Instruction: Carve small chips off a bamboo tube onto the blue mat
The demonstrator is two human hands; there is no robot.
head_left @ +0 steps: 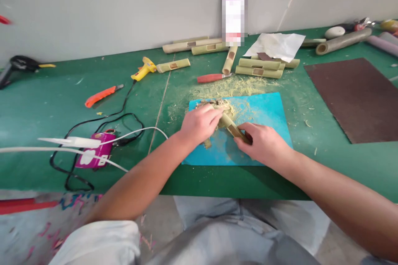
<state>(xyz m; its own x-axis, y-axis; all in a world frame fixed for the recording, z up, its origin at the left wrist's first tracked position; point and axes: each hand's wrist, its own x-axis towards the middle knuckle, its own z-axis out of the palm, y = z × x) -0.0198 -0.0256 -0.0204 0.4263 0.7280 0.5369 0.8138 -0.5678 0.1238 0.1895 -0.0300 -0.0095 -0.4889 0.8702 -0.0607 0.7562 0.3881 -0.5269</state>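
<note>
Gripping the near end of a tube [230, 124] with right hand [264, 141], and reaching over its far end with left hand [200, 123]. Closed around the tube at right, with the thumb on the near side; at left, impossible to tell whether gripping it or merely touching. Slants from far left to near right over a blue sheet [264, 109], with a window cut in its upper side and a brownish hollow showing through. Too small to make out what lies inside.

Held back upward at left, with fingers pointing right; back upward too at right, with fingers pointing left. Coming in with bare forearms from both lower corners, converging over the green table [52, 103].

Heaped with shavings [230, 109] just beyond the left hand, and scattered with more behind the sheet. Set out farther back with windowed tubes [259, 72] near a red knife [209, 78]. Strewn to the left with a glue gun [144, 70], an orange cutter [100, 96] and a power strip [107, 147] bearing a white plug [88, 157].
</note>
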